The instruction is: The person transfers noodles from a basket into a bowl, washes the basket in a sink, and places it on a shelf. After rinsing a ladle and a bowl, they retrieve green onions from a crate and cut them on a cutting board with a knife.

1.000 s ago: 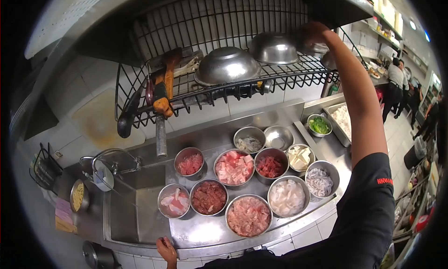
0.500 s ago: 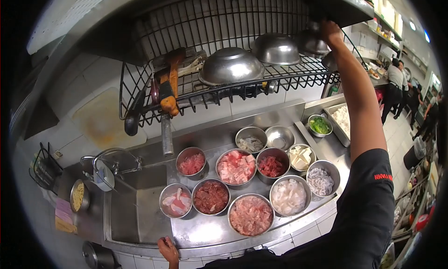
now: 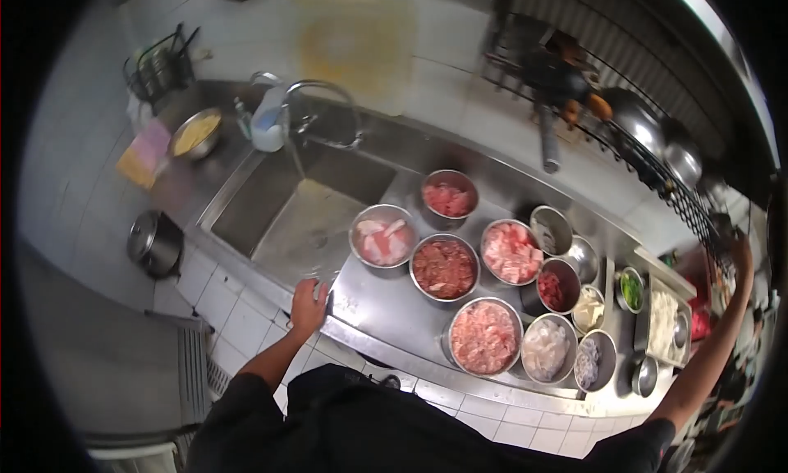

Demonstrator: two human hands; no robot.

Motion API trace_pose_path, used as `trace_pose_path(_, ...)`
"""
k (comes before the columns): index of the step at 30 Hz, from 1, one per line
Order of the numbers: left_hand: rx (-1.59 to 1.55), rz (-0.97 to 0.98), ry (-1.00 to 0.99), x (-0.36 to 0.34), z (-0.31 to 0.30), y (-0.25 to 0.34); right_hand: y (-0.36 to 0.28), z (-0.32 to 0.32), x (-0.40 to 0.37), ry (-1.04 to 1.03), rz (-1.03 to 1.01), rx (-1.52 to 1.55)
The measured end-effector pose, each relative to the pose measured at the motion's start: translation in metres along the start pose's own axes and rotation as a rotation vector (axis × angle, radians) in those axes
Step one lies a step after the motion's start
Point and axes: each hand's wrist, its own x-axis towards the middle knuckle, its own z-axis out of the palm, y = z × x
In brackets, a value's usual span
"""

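My left hand (image 3: 309,306) rests on the front edge of the sink (image 3: 246,255), its fingers lying over the rim with nothing in them. Far to the right, my right hand (image 3: 736,247) is raised at the end of the black wire rack (image 3: 694,219). Its fingers are blurred, and whether they hold anything is hidden. Between my arms, steel bowls stand on the counter: pale meat in water (image 3: 384,237), dark red meat (image 3: 444,267), minced-looking pink meat (image 3: 486,336), pink chunks (image 3: 511,252) and white seafood-like pieces (image 3: 547,350).
Water runs from the tap (image 3: 324,87) into the sink. A bowl of yellow food (image 3: 197,134) stands left of it. Upturned metal bowls (image 3: 636,120) and utensils sit on the rack. A tray of white food (image 3: 663,321) and greens (image 3: 630,291) are at right.
My view has swung left and down toward the sink. My right hand, earlier at the metal bowls on the rack, now appears at the frame's far right. My left hand stays by the sink edge.
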Motion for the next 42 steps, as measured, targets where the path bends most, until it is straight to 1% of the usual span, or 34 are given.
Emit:
trace_pose_path(2, -0.025, -0.012, -0.002, 0.0, -0.004, 0.006, 0.041, 0.004, 0.004, 0.252, -0.061, -0.239)
trace_pose_path(4, -0.059, 0.025, 0.039, -0.002, 0.002, -0.001, 0.052, -0.003, -0.002, 0.425, -0.054, -0.315)
trace_pose_path(5, -0.079, 0.04, 0.048, -0.003, 0.002, -0.002, 0.041, -0.01, -0.013, 0.457, 0.02, -0.221)
trace_pose_path(6, -0.104, 0.06, 0.057, -0.003, 0.001, -0.001, 0.033, -0.02, -0.029, 0.395, 0.021, -0.168)
trace_pose_path(7, -0.112, 0.064, 0.056, -0.002, -0.001, 0.003, 0.009, -0.026, -0.052, 0.405, 0.043, -0.124)
trace_pose_path(8, -0.123, 0.071, 0.057, -0.001, -0.004, 0.005, -0.01, -0.028, -0.074, 0.327, 0.121, 0.086)
trace_pose_path(9, -0.151, 0.067, 0.063, -0.002, 0.004, -0.003, -0.025, -0.024, -0.093, 0.332, 0.084, 0.084)
trace_pose_path(10, -0.206, 0.013, 0.023, -0.001, -0.005, 0.006, -0.08, -0.027, -0.117, 0.308, 0.125, 0.178)
trace_pose_path(12, -0.351, 0.039, 0.017, -0.002, -0.003, -0.004, -0.232, -0.028, -0.186, 0.239, 0.129, 0.55)
trace_pose_path(13, -0.429, 0.019, 0.027, 0.0, -0.004, -0.006, -0.289, -0.017, -0.208, 0.201, 0.09, 0.833)
trace_pose_path(14, -0.485, -0.019, 0.032, 0.002, -0.01, -0.007, -0.33, -0.008, -0.221, 0.078, 0.044, 0.88)
trace_pose_path(15, -0.504, -0.012, 0.029, 0.002, -0.018, -0.012, -0.416, -0.007, -0.246, 0.116, -0.042, 0.82)
trace_pose_path(16, -0.561, 0.03, 0.004, 0.002, -0.037, -0.014, -0.465, 0.002, -0.252, -0.034, -0.07, 0.863)
trace_pose_path(18, -0.632, -0.004, -0.09, 0.0, -0.083, -0.023, -0.562, 0.029, -0.259, -0.293, -0.183, 0.949)
trace_pose_path(19, -0.657, -0.043, -0.15, -0.002, -0.109, -0.035, -0.619, 0.036, -0.268, -0.421, -0.192, 0.992)
trace_pose_path(20, -0.672, -0.093, -0.179, -0.004, -0.132, -0.052, -0.663, 0.057, -0.272, -0.469, -0.26, 1.045)
trace_pose_path(21, -0.691, -0.098, -0.093, -0.008, -0.148, -0.075, -0.714, 0.068, -0.278, -0.47, -0.236, 1.169)
trace_pose_path(22, -0.71, -0.099, -0.009, -0.013, -0.166, -0.098, -0.742, 0.09, -0.268, -0.584, -0.273, 1.118)
trace_pose_path(23, -0.722, -0.126, 0.073, -0.017, -0.187, -0.121, -0.772, 0.117, -0.258, -0.583, -0.31, 1.135)
trace_pose_path(26, -0.662, -0.298, 0.198, -0.035, -0.261, -0.18, -0.858, 0.169, -0.241, -0.741, -0.079, 1.427)
trace_pose_path(28, -0.635, -0.383, 0.285, -0.047, -0.305, -0.199, -0.899, 0.202, -0.226, -0.74, 0.084, 1.464)
trace_pose_path(29, -0.601, -0.406, 0.332, -0.052, -0.324, -0.205, -0.914, 0.217, -0.22, -0.736, 0.091, 1.474)
trace_pose_path(30, -0.594, -0.398, 0.337, -0.058, -0.336, -0.213, -0.927, 0.231, -0.211, -0.728, 0.197, 1.515)
trace_pose_path(31, -0.585, -0.427, 0.388, -0.067, -0.346, -0.221, -0.941, 0.246, -0.203, -0.727, 0.298, 1.552)
trace_pose_path(32, -0.573, -0.46, 0.442, -0.077, -0.354, -0.228, -0.952, 0.269, -0.19, -0.74, 0.288, 1.561)
trace_pose_path(33, -0.561, -0.46, 0.456, -0.087, -0.359, -0.235, -0.959, 0.295, -0.176, -0.674, 0.37, 1.59)
trace_pose_path(34, -0.539, -0.54, 0.462, -0.097, -0.363, -0.242, -0.965, 0.313, -0.166, -0.61, 0.46, 1.615)
trace_pose_path(35, -0.517, -0.623, 0.464, -0.108, -0.368, -0.248, -0.971, 0.322, -0.164, -0.627, 0.465, 1.619)
trace_pose_path(37, -0.493, -0.661, 0.476, -0.121, -0.375, -0.257, -0.978, 0.334, -0.158, -0.544, 0.498, 1.549)
trace_pose_path(38, -0.486, -0.691, 0.481, -0.124, -0.376, -0.261, -0.981, 0.346, -0.154, -0.544, 0.511, 1.549)
trace_pose_path(39, -0.472, -0.757, 0.503, -0.126, -0.378, -0.269, -0.983, 0.36, -0.15, -0.509, 0.557, 1.624)
trace_pose_path(40, -0.47, -0.747, 0.479, -0.124, -0.379, -0.276, -0.979, 0.374, -0.144, -0.464, 0.609, 1.698)
trace_pose_path(41, -0.473, -0.792, 0.514, -0.119, -0.382, -0.28, -0.974, 0.379, -0.143, -0.445, 0.636, 1.693)
trace_pose_path(42, -0.472, -0.842, 0.548, -0.115, -0.385, -0.284, -0.974, 0.383, -0.146, -0.539, 0.491, 1.513)
